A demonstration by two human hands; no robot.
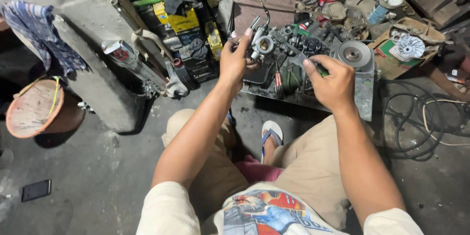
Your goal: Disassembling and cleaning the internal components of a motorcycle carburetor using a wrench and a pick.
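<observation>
Knees (303, 166) in tan trousers nearest the lens; both hands raised over them on a carburetor.

Left hand (235, 61) is closed around the grey metal carburetor (262, 44), fingers wrapped on its left side, holding it up off the floor, centre of the scene. Right hand (333, 81) is closed in a fist on a green-handled tool (306, 58); its dark shaft points left toward the carburetor, tip contact cannot be told. Just beyond the hands lies a dark tray (364, 98) of oily parts, with an angle grinder (353, 54) at its right end. Black cable (416, 122) coils at right. Near left: a phone (36, 190) on the concrete floor; farther left, a round basket (34, 110). A sandalled foot (271, 134) shows between the knees.
</observation>
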